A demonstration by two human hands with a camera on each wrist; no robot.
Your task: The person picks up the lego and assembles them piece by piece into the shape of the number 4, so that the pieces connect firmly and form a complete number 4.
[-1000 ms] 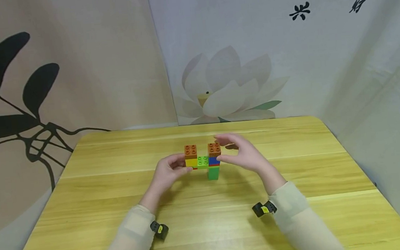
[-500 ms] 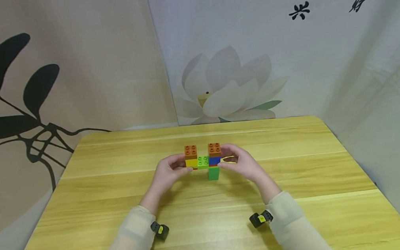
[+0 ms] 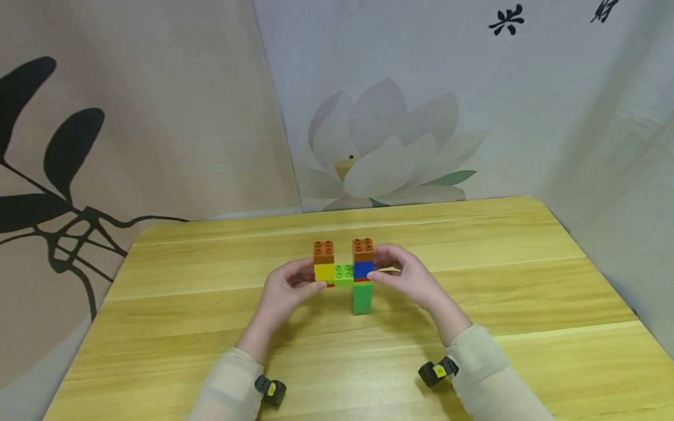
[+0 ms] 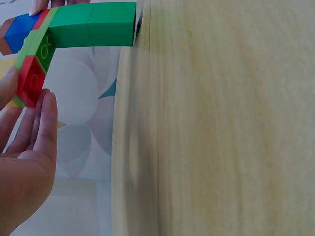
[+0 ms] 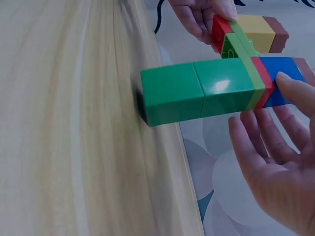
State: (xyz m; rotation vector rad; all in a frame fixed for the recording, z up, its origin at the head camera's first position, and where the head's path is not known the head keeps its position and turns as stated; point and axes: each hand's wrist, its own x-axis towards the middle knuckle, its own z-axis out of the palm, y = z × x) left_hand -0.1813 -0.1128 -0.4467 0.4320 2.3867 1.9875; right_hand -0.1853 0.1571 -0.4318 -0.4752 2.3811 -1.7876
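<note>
A toy brick structure stands between both hands. Its right column has two green bricks (image 5: 197, 93) at the bottom, then a lime piece (image 3: 344, 275), thin red, a blue brick (image 3: 364, 270) and an orange-brown studded brick (image 3: 362, 245). The lime piece spans to the left side, where a yellow brick (image 3: 325, 273) carries another orange-brown brick (image 3: 323, 248), with a red brick (image 4: 30, 83) underneath. My left hand (image 3: 286, 288) pinches the left end around the yellow brick. At the blue brick, my right hand (image 3: 405, 277) grips between thumb and fingers. A dark gap shows under the green column's foot.
The wooden table (image 3: 352, 383) spreads under the hands, its far edge behind the structure. A printed cloth backdrop (image 3: 397, 138) hangs beyond that edge. Small black cameras sit on the left wrist (image 3: 271, 390) and the right wrist (image 3: 438, 371).
My right hand came down from the orange-brown brick and took hold at the blue one. The structure has since risen or tilted slightly, showing more green column. The left hand kept its grip.
</note>
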